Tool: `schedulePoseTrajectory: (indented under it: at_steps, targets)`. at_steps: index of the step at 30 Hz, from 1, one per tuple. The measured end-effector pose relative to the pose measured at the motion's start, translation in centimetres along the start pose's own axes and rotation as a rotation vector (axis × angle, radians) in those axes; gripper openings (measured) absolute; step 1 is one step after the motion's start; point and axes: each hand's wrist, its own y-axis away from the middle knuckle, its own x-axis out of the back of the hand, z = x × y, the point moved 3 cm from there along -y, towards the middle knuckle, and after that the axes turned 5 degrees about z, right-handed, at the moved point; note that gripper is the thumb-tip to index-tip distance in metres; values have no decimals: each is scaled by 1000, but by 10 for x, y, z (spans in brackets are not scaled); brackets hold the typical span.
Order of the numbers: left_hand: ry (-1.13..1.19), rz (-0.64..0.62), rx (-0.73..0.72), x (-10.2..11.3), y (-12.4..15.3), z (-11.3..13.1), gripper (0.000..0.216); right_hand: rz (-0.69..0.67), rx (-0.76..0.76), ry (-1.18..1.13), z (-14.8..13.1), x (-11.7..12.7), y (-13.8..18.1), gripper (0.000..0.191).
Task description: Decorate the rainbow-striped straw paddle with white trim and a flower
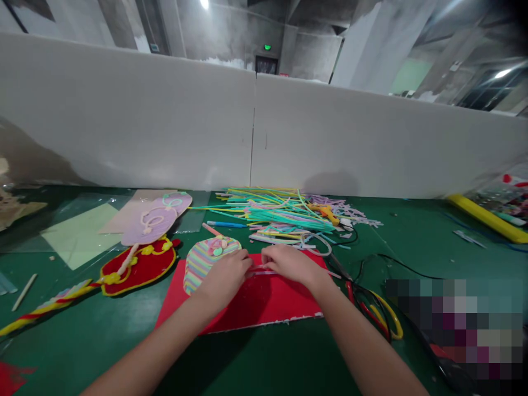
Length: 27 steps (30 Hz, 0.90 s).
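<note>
Both of my hands are over a red sheet (264, 305) on the green table. Fingers closed, my left hand (231, 269) grips one end of pale pink pipe cleaners (264, 270). My right hand (291, 264) pinches the same strands a short way to the right, and a loose end sticks out past its wrist. How many strands there are I cannot tell. Beside my left hand, a pastel-striped rounded piece (198, 264) with a small pink and green flower lies partly on the red sheet.
Behind my hands lies a heap of pipe cleaners (280, 212) with an orange glue gun (325, 212) on it. A red fan shape (144, 267) and a purple one (159, 220) are at left. Black cable (363, 275) runs at right, near a yellow bar (489, 217). A white partition (165, 121) stands behind.
</note>
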Motion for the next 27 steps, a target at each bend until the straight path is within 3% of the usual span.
schedulePoseTrajectory:
  at_steps: [10,18,27]
  targets:
    - [-42,-71,-22,-1,-3,-5,24,-42,42,-27,8,-11,-5,14]
    - [-82,-20,-5,2,-1,-6,22,-88,62,5,6,-11,-3,10]
    - [-21,-47,32,2,2,-12,22,-115,30,3,13,-5,-2,10]
